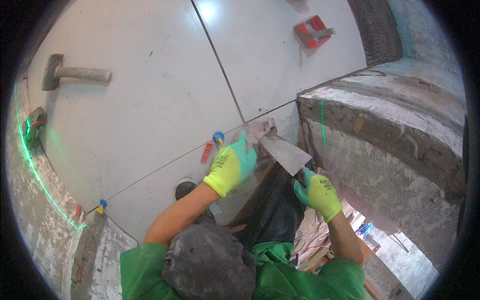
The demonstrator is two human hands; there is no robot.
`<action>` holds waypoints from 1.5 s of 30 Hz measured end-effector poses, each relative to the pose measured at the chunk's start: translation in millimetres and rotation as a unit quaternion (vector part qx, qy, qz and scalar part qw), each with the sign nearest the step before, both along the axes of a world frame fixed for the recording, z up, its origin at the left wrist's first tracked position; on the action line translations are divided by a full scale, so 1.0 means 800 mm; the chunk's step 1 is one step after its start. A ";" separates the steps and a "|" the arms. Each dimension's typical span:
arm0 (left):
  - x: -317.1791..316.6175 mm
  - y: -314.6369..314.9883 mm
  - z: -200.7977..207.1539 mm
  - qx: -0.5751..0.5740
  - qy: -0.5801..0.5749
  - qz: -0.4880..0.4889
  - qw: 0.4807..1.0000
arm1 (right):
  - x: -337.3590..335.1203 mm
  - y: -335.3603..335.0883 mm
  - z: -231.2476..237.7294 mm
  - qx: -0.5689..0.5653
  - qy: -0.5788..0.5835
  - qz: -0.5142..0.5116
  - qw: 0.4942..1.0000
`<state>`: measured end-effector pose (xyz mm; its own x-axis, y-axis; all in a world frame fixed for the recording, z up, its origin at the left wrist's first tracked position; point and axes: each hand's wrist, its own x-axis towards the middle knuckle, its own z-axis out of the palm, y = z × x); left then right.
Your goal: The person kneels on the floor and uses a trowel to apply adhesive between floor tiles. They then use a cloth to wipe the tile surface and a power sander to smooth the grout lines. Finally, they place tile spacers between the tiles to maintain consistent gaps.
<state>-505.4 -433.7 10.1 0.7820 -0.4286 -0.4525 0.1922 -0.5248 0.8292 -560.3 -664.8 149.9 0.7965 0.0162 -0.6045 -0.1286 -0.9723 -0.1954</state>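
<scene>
In my right hand [320, 192], gloved in yellow and green, is the dark handle of a wide flat scraper [286, 152]. Its grey blade slants up and left toward my left hand [232, 165]. That hand wears a matching glove, its fingers closed around a crumpled pinkish-grey rag [260, 129] at the blade's far end. Whether the rag is pressed on the blade I cannot tell. Close by on the left, a blue and yellow tile leveller [218, 137] stands on the joint beside a red wedge [206, 151].
Large white tiles [150, 100] spread ahead. A hammer [75, 73] lies at far left; a red box-like object [313, 32] sits at far right. Another tile leveller [102, 205] stands at lower left. A rough concrete ledge [380, 125] rises at right. A dusty dark cap [210, 262] fills the lower middle.
</scene>
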 end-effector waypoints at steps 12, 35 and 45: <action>-0.045 -0.007 -0.043 -0.178 -0.129 0.024 0.975 | 0.036 -0.001 -0.019 -0.018 0.016 0.058 0.998; -0.020 -0.083 -0.065 -0.355 0.409 0.342 0.768 | 0.139 0.029 0.006 -0.065 0.254 0.108 0.959; -0.009 -0.120 -0.116 -0.341 0.463 0.327 0.750 | 0.171 0.017 -0.007 -0.034 0.281 0.165 0.945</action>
